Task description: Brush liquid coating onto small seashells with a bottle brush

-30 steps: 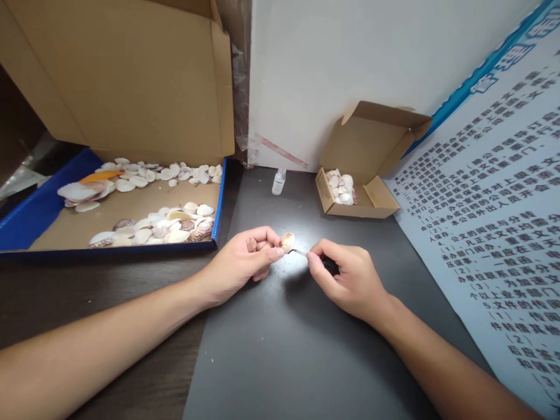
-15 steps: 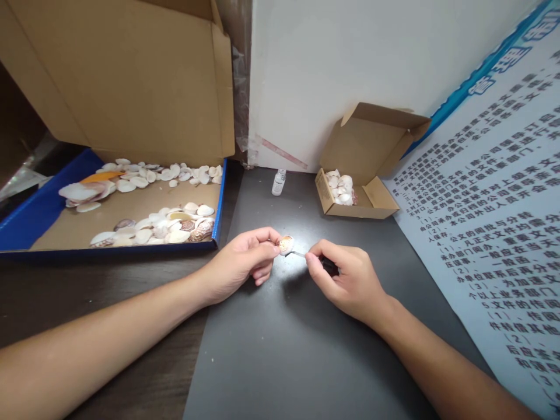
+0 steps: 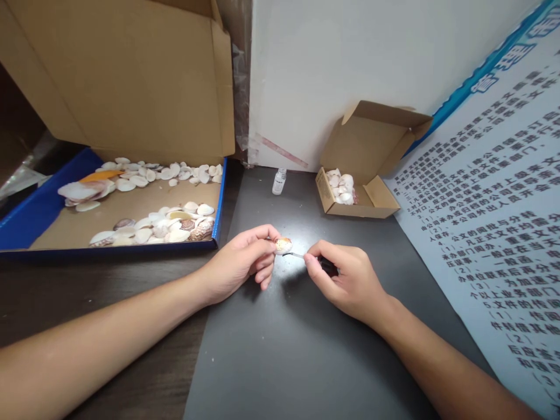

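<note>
Between the thumb and fingers of my left hand (image 3: 245, 256) is a small seashell (image 3: 283, 246), white with an orange-brown patch. My right hand (image 3: 345, 280) is closed around a thin metal tool (image 3: 296, 255) with a slightly bent tip; its dark handle is mostly hidden in my palm. The tool's tip sits at the shell's lower edge, and whether it touches I cannot tell. Both hands are above a dark grey mat (image 3: 262, 373), where a bright patch of light and small specks show below the shell.
At left stands an open blue-edged cardboard box (image 3: 65, 233) with many shells in two groups. A small labelled glass bottle (image 3: 279, 182) stands at the back. Right of it, a small open carton (image 3: 367, 208) holds white shells. A printed sheet (image 3: 494, 204) borders the right side.
My left hand has tilted the shell and shifted it slightly left. The tool's tip now shows a little more clearly below the shell. My right hand has barely moved.
</note>
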The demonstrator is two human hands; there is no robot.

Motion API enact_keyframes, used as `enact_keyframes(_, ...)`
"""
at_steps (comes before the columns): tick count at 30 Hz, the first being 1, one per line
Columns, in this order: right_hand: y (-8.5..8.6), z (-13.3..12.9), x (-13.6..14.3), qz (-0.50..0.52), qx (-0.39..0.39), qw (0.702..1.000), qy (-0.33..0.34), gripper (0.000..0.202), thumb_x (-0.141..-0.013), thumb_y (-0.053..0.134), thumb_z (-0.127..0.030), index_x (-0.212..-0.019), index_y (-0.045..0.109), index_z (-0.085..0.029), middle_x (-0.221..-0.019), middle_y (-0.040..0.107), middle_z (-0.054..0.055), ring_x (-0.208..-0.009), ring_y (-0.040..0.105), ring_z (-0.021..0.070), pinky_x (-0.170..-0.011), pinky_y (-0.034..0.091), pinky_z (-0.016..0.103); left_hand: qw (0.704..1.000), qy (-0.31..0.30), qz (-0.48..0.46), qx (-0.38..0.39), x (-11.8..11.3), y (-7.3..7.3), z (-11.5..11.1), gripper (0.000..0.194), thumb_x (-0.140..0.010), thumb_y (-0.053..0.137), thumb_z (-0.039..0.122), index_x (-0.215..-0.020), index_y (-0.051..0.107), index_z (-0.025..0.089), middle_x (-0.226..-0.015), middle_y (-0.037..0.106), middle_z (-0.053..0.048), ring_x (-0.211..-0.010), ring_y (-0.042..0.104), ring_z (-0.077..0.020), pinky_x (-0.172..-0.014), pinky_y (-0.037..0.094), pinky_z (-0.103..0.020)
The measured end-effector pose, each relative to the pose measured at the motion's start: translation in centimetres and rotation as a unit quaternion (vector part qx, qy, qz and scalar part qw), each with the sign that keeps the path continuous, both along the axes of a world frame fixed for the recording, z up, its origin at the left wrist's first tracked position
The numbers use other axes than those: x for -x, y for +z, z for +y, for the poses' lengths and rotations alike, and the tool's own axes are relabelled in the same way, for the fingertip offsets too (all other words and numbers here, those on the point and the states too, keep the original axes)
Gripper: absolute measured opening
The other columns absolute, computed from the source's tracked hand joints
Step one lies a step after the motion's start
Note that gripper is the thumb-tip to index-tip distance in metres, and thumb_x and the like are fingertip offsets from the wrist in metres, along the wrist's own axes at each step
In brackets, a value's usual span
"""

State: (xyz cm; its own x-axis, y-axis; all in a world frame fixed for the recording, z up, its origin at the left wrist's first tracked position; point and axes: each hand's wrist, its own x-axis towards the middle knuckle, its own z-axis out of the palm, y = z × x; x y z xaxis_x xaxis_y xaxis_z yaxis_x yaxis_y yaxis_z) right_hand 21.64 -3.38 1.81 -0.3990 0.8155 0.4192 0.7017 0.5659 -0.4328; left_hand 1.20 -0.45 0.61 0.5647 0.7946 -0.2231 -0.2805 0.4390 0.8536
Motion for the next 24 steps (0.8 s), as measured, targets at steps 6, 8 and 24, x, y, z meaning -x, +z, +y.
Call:
enact_keyframes(6, 0.06, -0.06, -0.05, 0.02, -0.016, 1.0, -0.003, 0.02, -0.092, 0.053, -0.021, -0.073, 0.058, -0.019, -0.055, 0.05, -0.005, -0.046, 0.041, 0.0079, -0.049, 0.033, 0.022, 1.0, 0.018, -0.002, 0.009, -0.13, 0.3, -0.01, 0.007, -0.079, 0.056, 0.02, -0.076, 0.05, 0.02, -0.047, 0.034, 0.009, -0.041, 0.033, -0.0068, -0.042, 0.038, -0.017)
enact_keyframes(8, 0.07, -0.04, -0.01, 0.023, -0.022, 0.999, -0.005, 0.02, -0.092, 0.053, -0.02, -0.073, 0.058, -0.019, -0.054, 0.051, -0.005, -0.045, 0.041, 0.008, -0.048, 0.033, 0.022, 1.0, 0.019, -0.006, 0.009, -0.14, 0.22, 0.02, 0.006, -0.079, 0.055, 0.019, -0.076, 0.05, 0.02, -0.047, 0.034, 0.009, -0.041, 0.033, -0.0069, -0.042, 0.039, -0.018)
enact_keyframes(24, 0.1, -0.02, -0.01, 0.022, -0.007, 1.0, -0.008, 0.021, -0.092, 0.053, -0.022, -0.072, 0.059, -0.019, -0.055, 0.053, -0.005, -0.046, 0.042, 0.0081, -0.048, 0.034, 0.022, 1.0, 0.016, -0.018, -0.005, 0.06, -0.31, 0.16, 0.013, -0.087, 0.059, 0.025, -0.077, 0.054, 0.018, -0.058, 0.052, 0.005, -0.045, 0.044, -0.007, -0.048, 0.05, -0.022)
